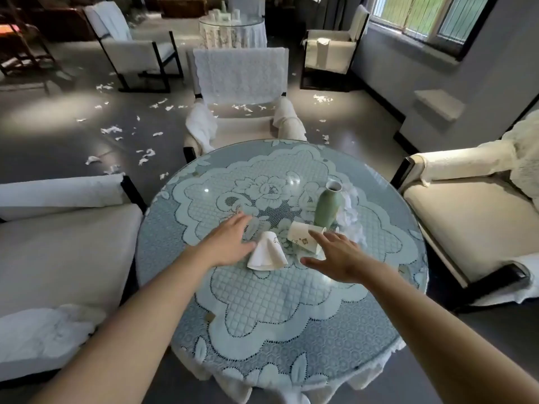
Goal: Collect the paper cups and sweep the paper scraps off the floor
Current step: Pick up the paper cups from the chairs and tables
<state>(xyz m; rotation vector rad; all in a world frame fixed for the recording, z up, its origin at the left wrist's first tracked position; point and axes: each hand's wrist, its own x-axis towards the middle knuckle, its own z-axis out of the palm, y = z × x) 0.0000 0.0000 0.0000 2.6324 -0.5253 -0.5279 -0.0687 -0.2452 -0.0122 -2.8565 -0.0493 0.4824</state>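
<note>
Two white paper cups lie tipped over on the round glass-topped table (291, 316). The left cup (267, 253) points its mouth toward me; my left hand (230, 243) hovers just beside it with fingers straight, holding nothing. The right cup (303, 239) lies on its side with a printed mark showing. Over it my right hand (335, 255) is spread flat, fingertips at the cup's wall, gripping nothing. Several white paper scraps (110, 130) are strewn over the grey floor beyond the table.
A green vase (328, 208) stands just behind the right cup, with crumpled white paper (353, 211) beside it. White-covered armchairs ring the table at left (64, 228), far side (242, 80) and right (466, 217). A second round table (233, 27) stands farther back.
</note>
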